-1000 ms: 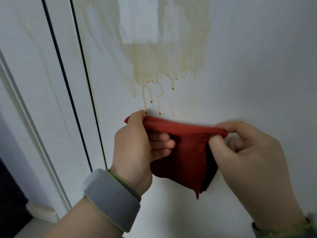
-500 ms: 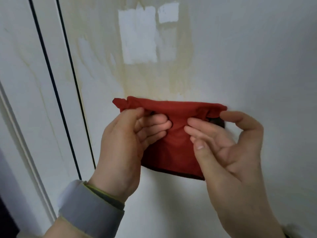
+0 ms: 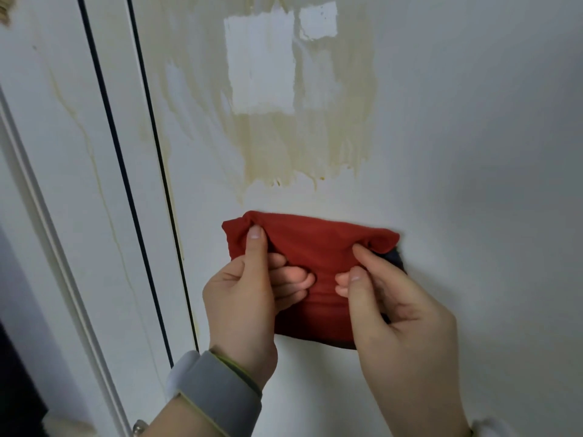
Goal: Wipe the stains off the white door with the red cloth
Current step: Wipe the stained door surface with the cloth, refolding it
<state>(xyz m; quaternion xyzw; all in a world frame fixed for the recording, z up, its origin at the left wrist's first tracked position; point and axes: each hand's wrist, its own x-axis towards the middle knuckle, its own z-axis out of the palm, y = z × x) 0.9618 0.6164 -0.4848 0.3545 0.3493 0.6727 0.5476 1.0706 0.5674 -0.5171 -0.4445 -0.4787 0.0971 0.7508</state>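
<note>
The soft red fabric cloth (image 3: 315, 247) shows a dark edge at right. The flat white door (image 3: 473, 121) bears streaky yellow-tan stains (image 3: 274, 146) around clean white patches (image 3: 262, 64); two thin dark lines (image 3: 126, 184) run at left.

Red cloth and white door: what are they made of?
Red cloth: probably soft matte fabric; it bunches and creases along its top edge. White door: hard, smooth, painted or coated panel; stains sit smeared on top. Core material unclear.
</note>
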